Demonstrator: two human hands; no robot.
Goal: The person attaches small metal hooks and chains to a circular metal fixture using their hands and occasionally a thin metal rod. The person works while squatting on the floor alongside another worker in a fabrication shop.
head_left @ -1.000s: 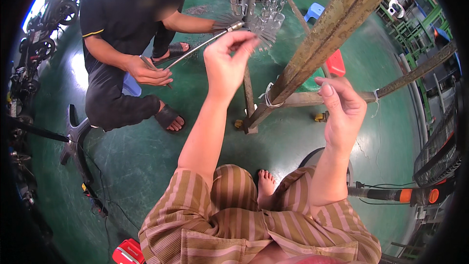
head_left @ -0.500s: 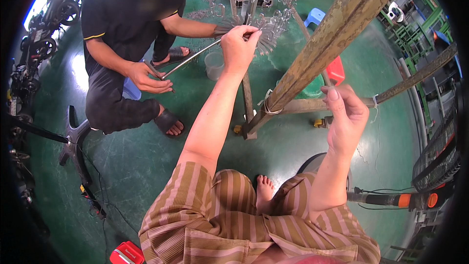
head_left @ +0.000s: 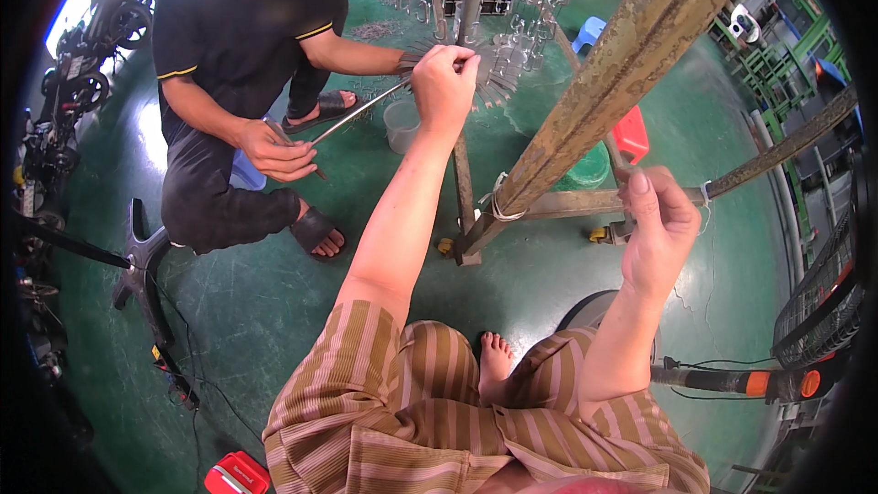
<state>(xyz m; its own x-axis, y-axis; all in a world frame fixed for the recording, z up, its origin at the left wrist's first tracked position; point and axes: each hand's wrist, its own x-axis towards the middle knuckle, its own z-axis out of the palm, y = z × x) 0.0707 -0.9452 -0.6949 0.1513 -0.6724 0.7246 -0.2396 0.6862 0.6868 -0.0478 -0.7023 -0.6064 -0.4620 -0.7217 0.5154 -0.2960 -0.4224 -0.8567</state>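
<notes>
Stretched out ahead, my left hand is closed in a pinch beside a round fan of thin grey metal pieces; anything between its fingertips is too small to make out. My right hand is raised at the right, thumb against the curled fingers, in front of a brown metal frame. Whether it holds a small thing is unclear. Bent metal hooks hang in strands beyond my left hand. A crouching co-worker at the left grips a thin metal rod, whose far end passes behind my left hand.
A clear plastic tub stands on the green floor, with a green basin and red container behind the frame. There is a blue stool farther back, a fan at right and a black stand base at left.
My right hand has shifted slightly right and down, still pinched. My left hand has drawn back a little to the left. The co-worker's rod hand has moved only slightly.
</notes>
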